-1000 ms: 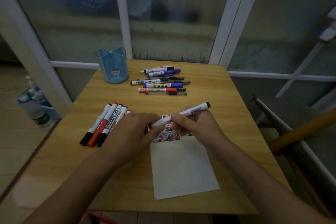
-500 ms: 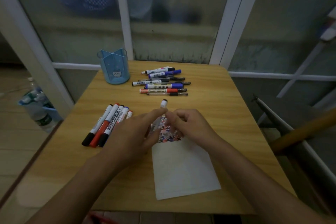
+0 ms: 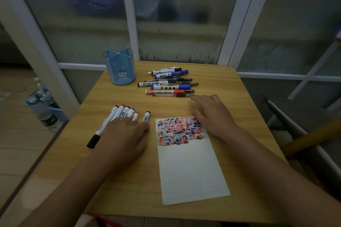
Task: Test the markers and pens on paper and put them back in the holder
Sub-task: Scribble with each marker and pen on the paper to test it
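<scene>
A white paper sheet (image 3: 188, 164) lies on the wooden table (image 3: 221, 83), its top part covered in red, blue and black scribbles. My left hand (image 3: 121, 136) lies flat over a row of several markers (image 3: 118, 114) left of the paper, with a black-tipped marker (image 3: 146, 116) by its fingers. My right hand (image 3: 212, 114) hovers open above the paper's top right corner, fingers pointing at a second pile of markers and pens (image 3: 169, 83). The blue pen holder (image 3: 120, 69) stands at the table's back left; I see nothing in it.
Glass panels in white frames stand right behind the table. Plastic water bottles (image 3: 46, 110) sit on the floor to the left. A folded metal and wood frame (image 3: 304, 134) leans beside the table's right edge.
The black-tipped marker went from both hands down to the table beside the left row. My right hand let go and moved toward the far pile. The scribbled paper is uncovered.
</scene>
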Tool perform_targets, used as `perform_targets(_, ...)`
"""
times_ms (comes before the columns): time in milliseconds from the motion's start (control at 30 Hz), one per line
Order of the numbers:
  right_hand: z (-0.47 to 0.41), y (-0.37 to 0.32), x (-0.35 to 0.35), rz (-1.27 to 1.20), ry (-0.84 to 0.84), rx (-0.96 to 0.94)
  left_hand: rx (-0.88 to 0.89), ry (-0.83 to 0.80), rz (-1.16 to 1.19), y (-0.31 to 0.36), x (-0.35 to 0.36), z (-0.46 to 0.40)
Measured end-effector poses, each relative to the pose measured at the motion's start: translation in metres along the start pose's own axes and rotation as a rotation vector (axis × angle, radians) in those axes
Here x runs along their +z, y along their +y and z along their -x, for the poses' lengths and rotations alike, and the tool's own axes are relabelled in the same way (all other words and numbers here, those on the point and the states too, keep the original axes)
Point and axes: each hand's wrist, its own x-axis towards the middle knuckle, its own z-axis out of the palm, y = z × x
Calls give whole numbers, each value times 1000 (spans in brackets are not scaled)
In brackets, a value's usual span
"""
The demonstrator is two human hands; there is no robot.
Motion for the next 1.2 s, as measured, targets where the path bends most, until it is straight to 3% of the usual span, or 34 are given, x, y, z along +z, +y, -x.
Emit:
perform_targets(533, -19, 16, 10, 25, -126, -24, 7, 96, -94, -3, 15, -2)
perform_targets(900, -18, 17, 5, -30, 58, 47, 47, 22, -6, 5, 13, -1)
perform_targets(1200, -6, 17, -5, -50, 68, 123, 33, -36, 65, 9, 6, 0)
